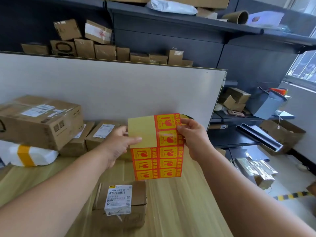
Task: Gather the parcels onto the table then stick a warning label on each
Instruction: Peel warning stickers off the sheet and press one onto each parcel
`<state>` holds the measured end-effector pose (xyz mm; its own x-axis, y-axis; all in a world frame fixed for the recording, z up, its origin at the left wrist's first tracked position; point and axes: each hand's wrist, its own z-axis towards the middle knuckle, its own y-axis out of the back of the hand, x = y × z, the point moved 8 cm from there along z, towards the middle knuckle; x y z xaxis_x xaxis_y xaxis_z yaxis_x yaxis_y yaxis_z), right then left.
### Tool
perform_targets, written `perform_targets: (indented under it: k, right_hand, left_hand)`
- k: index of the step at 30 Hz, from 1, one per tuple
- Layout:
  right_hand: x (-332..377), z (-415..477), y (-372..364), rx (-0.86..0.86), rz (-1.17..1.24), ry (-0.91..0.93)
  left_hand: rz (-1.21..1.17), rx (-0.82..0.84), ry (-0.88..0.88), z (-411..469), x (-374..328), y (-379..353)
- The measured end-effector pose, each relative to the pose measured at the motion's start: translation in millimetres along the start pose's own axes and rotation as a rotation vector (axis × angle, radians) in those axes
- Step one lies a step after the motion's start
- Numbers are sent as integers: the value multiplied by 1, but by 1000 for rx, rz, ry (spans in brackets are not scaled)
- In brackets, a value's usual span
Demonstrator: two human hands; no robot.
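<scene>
- Left hand [118,144]: raised above the table [179,202], thumb and fingers pinching the label sheet [157,147] at its bare backing.
- Right hand [193,135]: raised, fingers gripping the sheet's right edge.

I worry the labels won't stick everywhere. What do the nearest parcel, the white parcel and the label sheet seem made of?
The nearest parcel looks like matt brown cardboard, by its colour and creased edges. The white parcel is probably soft plastic film, wrinkled and slightly shiny, banded with yellow tape. The label sheet seems printed paper or film stickers on smooth yellowish backing, bare where some are peeled.
</scene>
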<state>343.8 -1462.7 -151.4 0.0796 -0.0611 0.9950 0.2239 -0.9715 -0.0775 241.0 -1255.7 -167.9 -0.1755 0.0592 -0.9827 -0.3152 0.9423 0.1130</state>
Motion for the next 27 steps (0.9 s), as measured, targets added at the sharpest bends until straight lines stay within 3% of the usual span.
perform_targets:
  k: [3, 5, 8, 10, 13, 17, 21, 27]
  right_hand:
    - [2, 5, 2, 6, -49, 43]
    - [4, 7, 1, 23, -87, 76]
    - [13, 10, -3, 41, -180, 157]
    - [18, 11, -7, 44, -210, 190]
    - [27, 12, -8, -30, -289, 241]
    - [54, -13, -9, -306, -714, 546]
    - [49, -39, -50, -89, -685, 684]
    - [40, -40, -49, -99, -594, 630]
  left_hand:
    - [-34, -106, -147, 8, -27, 9]
    - [111, -111, -249, 10, -46, 7]
    - [426, -2, -291, 11, -64, -9]
    - [503, 113, -239, 11, -66, -24]
    - [435, 132, -186, 12, -66, -31]
    - [202, 88, -146, 10, -60, -35]
    - [108, 61, -199, 7, -62, -41]
    - [165, 65, -251, 3, -63, -50]
